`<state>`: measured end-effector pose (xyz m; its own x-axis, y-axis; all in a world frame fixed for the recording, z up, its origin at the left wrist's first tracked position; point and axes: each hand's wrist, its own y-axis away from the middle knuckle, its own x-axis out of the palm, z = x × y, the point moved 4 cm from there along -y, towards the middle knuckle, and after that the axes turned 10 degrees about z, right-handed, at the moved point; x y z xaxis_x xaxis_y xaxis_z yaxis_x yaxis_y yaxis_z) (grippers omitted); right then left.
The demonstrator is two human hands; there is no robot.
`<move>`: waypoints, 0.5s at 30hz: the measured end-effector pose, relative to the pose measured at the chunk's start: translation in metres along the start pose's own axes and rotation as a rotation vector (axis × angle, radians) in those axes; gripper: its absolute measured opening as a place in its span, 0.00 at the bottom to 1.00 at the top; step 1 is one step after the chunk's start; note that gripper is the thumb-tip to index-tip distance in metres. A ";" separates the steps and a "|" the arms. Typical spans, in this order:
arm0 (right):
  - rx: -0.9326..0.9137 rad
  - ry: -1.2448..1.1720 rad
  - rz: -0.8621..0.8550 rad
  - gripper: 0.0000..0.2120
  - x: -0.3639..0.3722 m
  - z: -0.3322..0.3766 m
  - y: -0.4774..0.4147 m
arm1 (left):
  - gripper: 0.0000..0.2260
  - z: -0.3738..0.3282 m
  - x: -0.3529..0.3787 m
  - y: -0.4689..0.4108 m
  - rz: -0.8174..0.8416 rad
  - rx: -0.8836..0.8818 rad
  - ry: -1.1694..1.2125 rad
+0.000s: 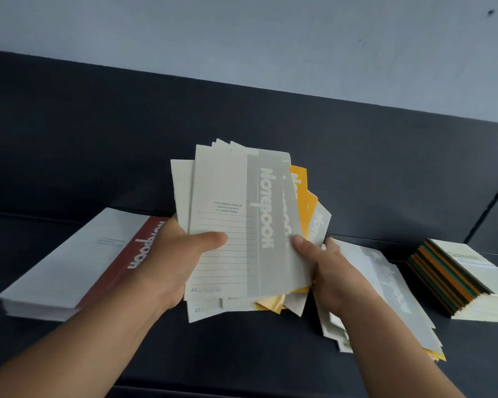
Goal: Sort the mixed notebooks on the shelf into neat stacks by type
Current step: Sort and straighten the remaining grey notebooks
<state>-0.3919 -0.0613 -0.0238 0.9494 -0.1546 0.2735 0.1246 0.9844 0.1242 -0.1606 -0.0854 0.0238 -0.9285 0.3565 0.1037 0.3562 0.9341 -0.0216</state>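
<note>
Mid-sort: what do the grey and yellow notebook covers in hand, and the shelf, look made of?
The grey notebook: thin matte card; flat print, no glare. The yellow notebook: card, seemingly glossier; a pale sheen near its lower edge. The shelf: dark, smooth, matte; laminate or painted metal, cannot tell.

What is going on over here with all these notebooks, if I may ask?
A person is sorting notebooks at a dark shelf. Both the left hand and the right hand grip a fanned bundle of grey-banded notebooks with a yellow notebook mixed in, held above the shelf. On the shelf lie a red-banded stack at the left, a loose grey pile by the right hand, and a stack with orange and green spines far right.
</note>
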 end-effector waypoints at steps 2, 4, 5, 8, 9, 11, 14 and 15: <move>0.015 0.030 0.054 0.42 0.003 -0.005 -0.003 | 0.13 0.000 -0.004 0.002 0.004 0.011 0.000; 0.013 0.049 0.080 0.38 0.012 -0.008 -0.008 | 0.13 0.001 -0.016 0.004 0.031 0.014 -0.008; -0.010 0.034 0.085 0.37 0.014 -0.009 -0.012 | 0.12 0.002 -0.021 0.003 0.044 0.005 -0.011; -0.098 -0.024 0.080 0.32 0.016 -0.007 -0.019 | 0.13 0.009 -0.029 0.002 0.070 -0.016 -0.012; -0.111 -0.020 0.081 0.31 0.016 -0.006 -0.020 | 0.14 0.011 -0.031 0.001 0.070 -0.021 -0.015; -0.123 0.018 0.086 0.29 0.014 -0.008 -0.022 | 0.15 0.019 -0.032 -0.002 0.064 -0.045 -0.026; -0.147 0.069 0.049 0.26 0.004 -0.011 -0.025 | 0.15 0.033 -0.028 -0.007 0.075 -0.109 -0.028; -0.161 0.080 0.047 0.25 0.000 -0.010 -0.025 | 0.15 0.036 -0.027 -0.010 0.072 -0.123 -0.023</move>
<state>-0.3920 -0.0854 -0.0367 0.9743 -0.1072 0.1982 0.1179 0.9921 -0.0433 -0.1427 -0.1036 -0.0147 -0.9016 0.4244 0.0838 0.4311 0.8973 0.0945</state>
